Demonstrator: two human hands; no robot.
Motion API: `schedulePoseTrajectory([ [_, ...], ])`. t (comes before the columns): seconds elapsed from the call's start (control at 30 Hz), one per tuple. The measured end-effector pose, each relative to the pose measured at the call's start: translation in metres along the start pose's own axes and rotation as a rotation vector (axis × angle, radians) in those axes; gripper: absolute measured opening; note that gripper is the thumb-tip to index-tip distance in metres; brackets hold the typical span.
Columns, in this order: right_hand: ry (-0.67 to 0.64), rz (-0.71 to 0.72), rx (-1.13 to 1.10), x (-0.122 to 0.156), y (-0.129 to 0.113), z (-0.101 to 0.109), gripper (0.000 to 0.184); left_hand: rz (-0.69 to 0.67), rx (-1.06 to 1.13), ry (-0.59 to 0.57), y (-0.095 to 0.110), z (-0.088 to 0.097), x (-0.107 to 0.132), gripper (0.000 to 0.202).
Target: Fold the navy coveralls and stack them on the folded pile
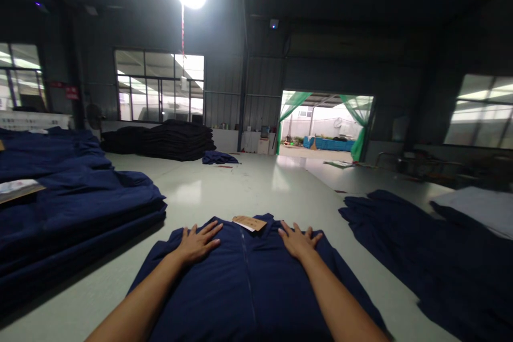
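A dark blue garment with a centre zip lies flat in front of me on a pale table. My left hand rests on the garment's upper left part, fingers spread and flat. Pressed on the upper right part is my right hand, also open with fingers apart. A brown paper tag sits at the garment's collar between the two hands. Neither hand holds anything.
A tall stack of blue garments stands at the left with a card on it. More blue cloth spreads at the right. Dark stacks lie far back. An open doorway is beyond.
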State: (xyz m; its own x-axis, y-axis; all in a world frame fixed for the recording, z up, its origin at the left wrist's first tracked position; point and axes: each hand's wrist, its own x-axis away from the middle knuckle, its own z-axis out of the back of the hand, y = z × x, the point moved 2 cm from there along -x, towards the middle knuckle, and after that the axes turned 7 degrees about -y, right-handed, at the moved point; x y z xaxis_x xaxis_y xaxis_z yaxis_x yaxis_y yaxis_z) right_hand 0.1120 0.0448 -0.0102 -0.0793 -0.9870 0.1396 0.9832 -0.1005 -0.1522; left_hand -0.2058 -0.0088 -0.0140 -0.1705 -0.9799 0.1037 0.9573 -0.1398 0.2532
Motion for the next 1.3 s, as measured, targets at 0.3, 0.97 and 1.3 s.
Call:
schedulePoseTrajectory([
  [0.3, 0.019, -0.383, -0.01, 0.009, 0.041, 0.041, 0.037, -0.009, -0.033, -0.027, 0.016, 0.016, -0.001, 0.055],
  [0.97, -0.08, 0.499, 0.071, 0.001, -0.072, 0.048, 0.079, -0.141, 0.07, 0.139, 0.099, 0.028, -0.064, 0.051],
  [1.3, 0.078, 0.577, -0.58, -0.009, -0.067, 0.028, 0.046, -0.114, 0.49, 0.189, 0.078, 0.004, -0.071, 0.055],
])
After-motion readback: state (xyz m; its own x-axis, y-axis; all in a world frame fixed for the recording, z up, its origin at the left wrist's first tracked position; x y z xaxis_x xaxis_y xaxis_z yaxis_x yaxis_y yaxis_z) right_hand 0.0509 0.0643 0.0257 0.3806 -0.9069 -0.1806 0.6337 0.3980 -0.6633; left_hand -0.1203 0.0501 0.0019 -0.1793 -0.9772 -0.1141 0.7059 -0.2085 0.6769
